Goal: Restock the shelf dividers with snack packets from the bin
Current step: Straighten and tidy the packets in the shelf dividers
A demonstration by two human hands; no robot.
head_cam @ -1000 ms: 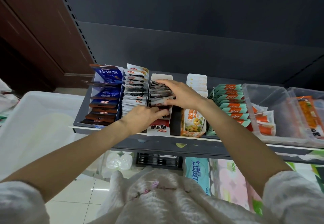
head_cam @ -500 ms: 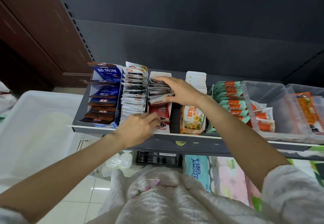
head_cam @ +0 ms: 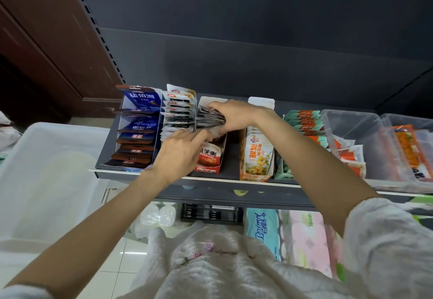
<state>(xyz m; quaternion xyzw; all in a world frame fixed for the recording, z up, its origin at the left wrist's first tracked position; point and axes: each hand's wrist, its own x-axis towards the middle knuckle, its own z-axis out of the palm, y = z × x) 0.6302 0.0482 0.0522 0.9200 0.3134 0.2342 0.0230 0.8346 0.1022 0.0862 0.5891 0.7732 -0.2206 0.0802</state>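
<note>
A stack of dark snack packets (head_cam: 209,118) is gripped by the right hand (head_cam: 236,117), fingers curled over its top, inside the red-fronted cardboard divider (head_cam: 208,170) on the grey shelf (head_cam: 234,193). The left hand (head_cam: 180,156) reaches into the same divider, fingers extended against the packets below; whether anything is pinched cannot be told. "Baimei" is read on a blue tissue pack (head_cam: 262,230) under the shelf; a white bin (head_cam: 46,170) stands at left.

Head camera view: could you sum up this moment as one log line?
step: filling red-fronted divider box | right hand: holds dark packet stack in box | left hand: fingers at stack's front | white bin: at left
</note>
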